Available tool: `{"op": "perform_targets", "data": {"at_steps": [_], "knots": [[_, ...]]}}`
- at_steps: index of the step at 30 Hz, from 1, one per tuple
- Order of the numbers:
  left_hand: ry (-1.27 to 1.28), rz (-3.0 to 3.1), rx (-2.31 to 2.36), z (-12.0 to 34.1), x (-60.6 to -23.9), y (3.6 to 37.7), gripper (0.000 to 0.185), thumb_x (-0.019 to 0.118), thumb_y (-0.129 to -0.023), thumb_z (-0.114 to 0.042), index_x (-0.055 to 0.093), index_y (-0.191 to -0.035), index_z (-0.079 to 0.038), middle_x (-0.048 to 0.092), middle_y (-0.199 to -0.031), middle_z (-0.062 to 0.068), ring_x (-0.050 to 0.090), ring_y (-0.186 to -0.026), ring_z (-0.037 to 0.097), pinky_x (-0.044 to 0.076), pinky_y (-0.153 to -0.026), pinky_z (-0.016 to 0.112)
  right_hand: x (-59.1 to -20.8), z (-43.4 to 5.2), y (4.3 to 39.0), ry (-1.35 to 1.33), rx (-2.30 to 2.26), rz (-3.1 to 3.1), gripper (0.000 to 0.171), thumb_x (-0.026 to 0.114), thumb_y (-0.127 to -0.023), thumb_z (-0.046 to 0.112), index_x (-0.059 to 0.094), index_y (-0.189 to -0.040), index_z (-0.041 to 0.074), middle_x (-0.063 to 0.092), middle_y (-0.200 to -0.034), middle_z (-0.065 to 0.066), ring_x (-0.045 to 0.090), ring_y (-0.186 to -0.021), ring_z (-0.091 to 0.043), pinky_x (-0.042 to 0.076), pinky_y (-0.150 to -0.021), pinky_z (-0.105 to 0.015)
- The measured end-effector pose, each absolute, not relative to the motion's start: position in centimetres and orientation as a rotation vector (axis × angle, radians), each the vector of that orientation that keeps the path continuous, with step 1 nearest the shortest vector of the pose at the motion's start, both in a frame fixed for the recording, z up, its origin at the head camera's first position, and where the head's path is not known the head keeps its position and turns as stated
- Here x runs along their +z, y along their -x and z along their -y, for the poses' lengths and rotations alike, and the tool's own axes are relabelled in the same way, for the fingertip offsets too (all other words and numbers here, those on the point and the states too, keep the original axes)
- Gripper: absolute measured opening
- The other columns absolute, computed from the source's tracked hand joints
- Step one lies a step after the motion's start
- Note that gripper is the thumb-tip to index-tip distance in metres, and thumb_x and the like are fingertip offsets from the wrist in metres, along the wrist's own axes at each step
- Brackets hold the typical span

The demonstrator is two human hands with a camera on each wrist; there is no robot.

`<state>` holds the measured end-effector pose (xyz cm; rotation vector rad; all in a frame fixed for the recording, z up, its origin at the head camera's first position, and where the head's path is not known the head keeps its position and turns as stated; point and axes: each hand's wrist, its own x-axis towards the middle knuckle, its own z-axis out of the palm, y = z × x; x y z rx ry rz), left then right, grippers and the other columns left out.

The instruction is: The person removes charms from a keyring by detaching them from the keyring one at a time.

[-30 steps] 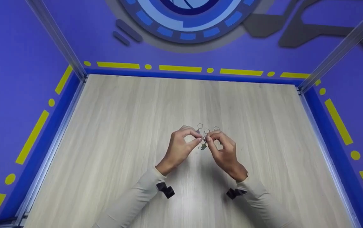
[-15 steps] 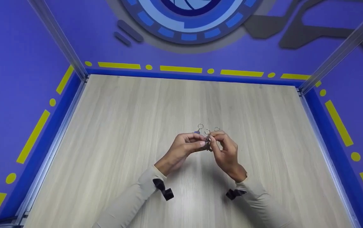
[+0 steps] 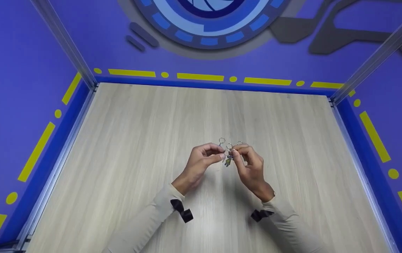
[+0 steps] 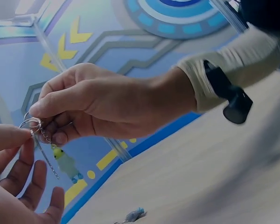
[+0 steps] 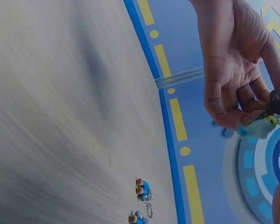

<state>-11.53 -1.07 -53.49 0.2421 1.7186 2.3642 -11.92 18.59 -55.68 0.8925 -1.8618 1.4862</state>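
Over the middle of the table, both hands meet at a small metal key ring (image 4: 35, 123). My right hand (image 3: 250, 161) pinches the ring between thumb and fingertips. The left hand (image 3: 201, 161) pinches a key (image 5: 270, 107) at its head, close to the ring; its blade lies across the fingers in the right wrist view. From the ring's short chain dangles a figurine charm (image 4: 65, 163) with a yellow head and a pale blue-green body. Fingertips partly cover the ring, so whether the key is threaded on it cannot be told.
Just beyond the hands, several wire rings lie on the wood-grain table (image 3: 134, 140), such as one ring (image 3: 222, 140). Blue figurine charms (image 5: 143, 189) with brown heads belong to some of them. Blue printed panels (image 3: 201, 63) wall the table's back and sides.
Half a second ago the left fingers closed in over the charm and mostly hid it. Now they have drawn slightly left, and the charm shows again. The right hand barely moves.
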Motion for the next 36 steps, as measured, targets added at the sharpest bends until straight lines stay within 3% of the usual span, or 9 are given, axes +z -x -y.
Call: {"op": "perform_targets", "data": {"at_steps": [8,16,22,27,36], "knots": [[-0.366,-2.013,2.34,0.8,-53.3,11.4,0.015,0.079,-0.096,-0.003,0.078,-0.108,0.006,0.077,-0.11,0.02,0.072,-0.105,0.021,0.059,-0.1,0.037,-55.6,-18.5,12.1,-0.885,1.471,1.856,0.023,0.062,-0.09,-0.031,0.061,-0.096,-0.009,0.071,-0.098,-0.018,0.071,-0.088,-0.025,0.06,-0.085,-0.022],[-0.513,-2.319,2.211,1.0,-53.1,11.3,0.009,0.081,-0.099,-0.007,0.081,-0.108,-0.006,0.079,-0.106,0.001,0.072,-0.105,0.019,0.055,-0.106,0.04,-55.5,-18.5,12.0,-0.845,1.458,1.908,0.028,0.065,-0.088,-0.032,0.065,-0.097,-0.006,0.073,-0.096,-0.018,0.073,-0.088,-0.026,0.059,-0.086,-0.02],[-0.601,-2.398,2.174,1.3,-52.9,11.6,0.009,0.081,-0.099,-0.004,0.083,-0.107,-0.007,0.078,-0.104,-0.001,0.071,-0.103,0.019,0.056,-0.103,0.051,-55.4,-19.0,12.2,-0.849,1.477,1.964,0.027,0.066,-0.091,-0.03,0.065,-0.096,-0.004,0.074,-0.098,-0.017,0.074,-0.09,-0.023,0.059,-0.082,-0.02],[-0.615,-2.386,2.168,1.7,-52.6,12.0,0.008,0.082,-0.098,-0.004,0.084,-0.105,-0.008,0.079,-0.103,0.0,0.071,-0.101,0.019,0.056,-0.104,0.043,-55.0,-19.4,12.8,-0.921,1.579,1.969,0.024,0.062,-0.095,-0.028,0.066,-0.098,-0.004,0.073,-0.099,-0.019,0.072,-0.089,-0.021,0.06,-0.081,-0.022],[-0.77,-2.502,2.004,2.3,-51.7,12.5,0.008,0.08,-0.097,0.001,0.083,-0.104,-0.001,0.08,-0.101,0.004,0.071,-0.097,0.016,0.056,-0.091,0.032,-54.0,-20.7,13.5,-1.054,1.679,2.048,0.023,0.062,-0.097,-0.026,0.066,-0.099,-0.004,0.074,-0.1,-0.019,0.072,-0.093,-0.02,0.061,-0.084,-0.024]]}}
